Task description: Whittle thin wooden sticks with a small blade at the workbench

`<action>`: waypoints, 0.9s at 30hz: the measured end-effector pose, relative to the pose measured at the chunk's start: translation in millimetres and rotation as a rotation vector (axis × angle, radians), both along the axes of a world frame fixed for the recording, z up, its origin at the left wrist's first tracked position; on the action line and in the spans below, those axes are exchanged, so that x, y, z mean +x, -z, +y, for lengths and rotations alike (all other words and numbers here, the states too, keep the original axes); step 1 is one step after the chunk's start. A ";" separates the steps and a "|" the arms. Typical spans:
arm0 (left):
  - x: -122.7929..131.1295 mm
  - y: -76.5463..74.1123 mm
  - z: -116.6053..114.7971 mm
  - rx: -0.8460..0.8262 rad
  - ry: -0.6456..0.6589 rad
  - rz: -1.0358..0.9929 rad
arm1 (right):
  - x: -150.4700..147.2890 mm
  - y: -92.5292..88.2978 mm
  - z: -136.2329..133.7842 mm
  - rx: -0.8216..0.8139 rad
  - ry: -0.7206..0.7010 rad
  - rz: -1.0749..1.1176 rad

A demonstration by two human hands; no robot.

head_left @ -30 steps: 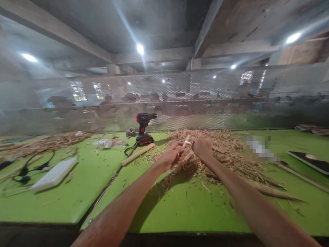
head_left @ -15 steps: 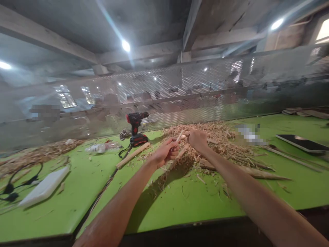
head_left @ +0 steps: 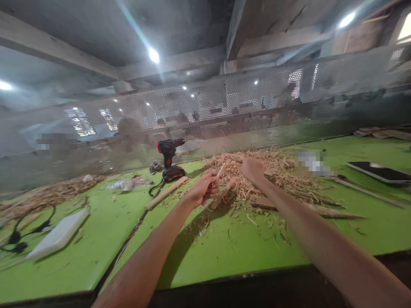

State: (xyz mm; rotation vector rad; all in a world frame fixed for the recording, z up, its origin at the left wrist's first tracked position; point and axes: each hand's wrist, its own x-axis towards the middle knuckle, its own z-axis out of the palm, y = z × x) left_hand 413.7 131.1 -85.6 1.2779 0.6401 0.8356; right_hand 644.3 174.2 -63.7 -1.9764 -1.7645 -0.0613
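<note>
My left hand (head_left: 207, 188) is closed around a thin pale wood stick (head_left: 221, 171), whose upper end points up and to the right. To its right, my right hand (head_left: 252, 170) is closed in a fist over the heap of wood shavings (head_left: 279, 171); what it holds, if anything, is too small to make out. The two hands are apart. Below and between them a short wood piece (head_left: 224, 193) leans among the shavings. A flat wood piece (head_left: 261, 202) lies under my right forearm.
A red and black drill (head_left: 169, 158) stands behind my left hand, beside a wooden strip (head_left: 167, 193). A phone (head_left: 380, 171) lies at the right on the green table (head_left: 244, 252). At the left are a white block (head_left: 58, 234) and black cables (head_left: 16, 239). A perforated screen (head_left: 205, 115) runs behind.
My right hand has moved a little to the right, away from my left hand and the stick. The gap between the hands is wider. My left hand has shifted slightly left.
</note>
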 end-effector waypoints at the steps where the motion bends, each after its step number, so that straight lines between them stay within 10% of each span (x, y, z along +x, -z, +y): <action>1: -0.6 0.3 -0.1 0.002 0.006 0.006 | 4.6 -1.3 -0.1 -0.004 0.031 0.002; 27: 8.6 7.7 -2.8 0.009 0.021 -0.064 | -33.2 3.4 -14.5 0.012 -0.147 -0.170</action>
